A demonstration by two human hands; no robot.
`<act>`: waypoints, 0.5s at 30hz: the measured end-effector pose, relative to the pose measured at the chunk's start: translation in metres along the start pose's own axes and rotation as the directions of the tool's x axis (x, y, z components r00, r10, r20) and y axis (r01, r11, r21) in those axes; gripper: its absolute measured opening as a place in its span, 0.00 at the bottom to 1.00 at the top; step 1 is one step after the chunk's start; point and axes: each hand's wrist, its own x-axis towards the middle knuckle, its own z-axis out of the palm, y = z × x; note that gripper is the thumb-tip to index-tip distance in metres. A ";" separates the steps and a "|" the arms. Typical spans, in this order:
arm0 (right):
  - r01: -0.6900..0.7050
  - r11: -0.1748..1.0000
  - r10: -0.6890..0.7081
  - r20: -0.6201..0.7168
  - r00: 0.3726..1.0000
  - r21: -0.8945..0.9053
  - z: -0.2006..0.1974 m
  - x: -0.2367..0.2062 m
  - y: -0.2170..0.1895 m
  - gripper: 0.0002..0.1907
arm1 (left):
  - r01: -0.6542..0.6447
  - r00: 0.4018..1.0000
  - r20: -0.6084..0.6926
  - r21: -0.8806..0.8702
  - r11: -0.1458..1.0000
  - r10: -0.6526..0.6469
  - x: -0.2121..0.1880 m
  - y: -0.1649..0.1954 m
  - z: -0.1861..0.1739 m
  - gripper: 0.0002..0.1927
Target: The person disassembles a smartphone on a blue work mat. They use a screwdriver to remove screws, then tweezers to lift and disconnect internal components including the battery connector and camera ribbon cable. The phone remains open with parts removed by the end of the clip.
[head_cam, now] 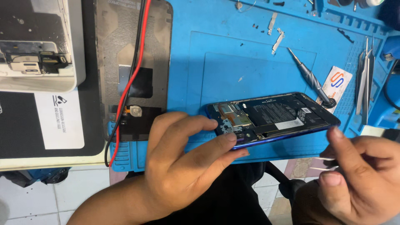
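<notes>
The left hand (183,162) pinches the near end of an opened phone (273,118), thumb under the blue edge and fingers curled over the top corner. The phone is held tilted above the front edge of a blue mat (233,54), its back off, so the dark battery and the small boards inside face up. The right hand (358,175) sits at the phone's far end with the fingers loosely bent; one fingertip rests at or just beside the corner, and I cannot tell whether it grips anything.

Behind the phone on the mat lies a screwdriver (310,79), its head toward a small white card (338,85) with an orange and blue mark. Tweezers (365,79) lie along the mat's right side. A few loose metal strips (276,33) and tiny screws sit near the top edge. To the left a dark back cover (133,66) lies inside up, with red and black wires (130,79) running across it and hanging off the bench edge. Further left is a grey device (39,46) with its innards exposed, resting on a black pad (25,125) that carries a white label. Below the bench, pale floor tiles (41,196) show.
</notes>
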 end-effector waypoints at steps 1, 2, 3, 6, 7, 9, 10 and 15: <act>0.008 1.000 -0.008 -0.004 1.000 0.003 0.003 0.000 -0.004 0.23 | 0.002 1.000 0.004 -0.009 1.000 -0.002 -0.001 0.000 0.000 0.24; 0.004 1.000 -0.004 -0.007 1.000 -0.010 0.006 0.000 -0.009 0.22 | 0.004 1.000 0.009 -0.018 1.000 -0.004 -0.002 -0.001 -0.001 0.24; 0.000 1.000 0.000 -0.009 1.000 -0.023 0.008 0.000 -0.015 0.21 | 0.006 1.000 0.013 -0.027 1.000 -0.006 -0.002 -0.001 -0.001 0.24; -0.017 0.995 0.015 -0.015 1.000 -0.095 0.014 0.000 -0.034 0.17 | 0.012 1.000 -0.002 -0.037 0.999 -0.012 -0.005 -0.003 -0.001 0.24; -0.004 0.994 0.002 -0.020 1.000 -0.112 0.015 0.002 -0.038 0.16 | 0.018 1.000 -0.002 -0.040 0.999 -0.018 -0.006 -0.003 0.000 0.24; 0.010 0.992 -0.013 -0.023 1.000 -0.127 0.017 0.007 -0.045 0.15 | 0.028 1.000 -0.002 -0.042 0.999 -0.028 -0.008 -0.004 0.000 0.24; 0.011 0.992 -0.014 -0.023 1.000 -0.125 0.019 0.010 -0.049 0.15 | 0.034 0.999 -0.002 -0.047 0.998 -0.035 -0.008 -0.003 0.000 0.24; -0.018 0.987 0.013 -0.027 1.000 -0.162 0.024 0.020 -0.062 0.16 | 0.037 0.999 -0.008 -0.061 0.997 -0.037 -0.010 -0.004 0.000 0.24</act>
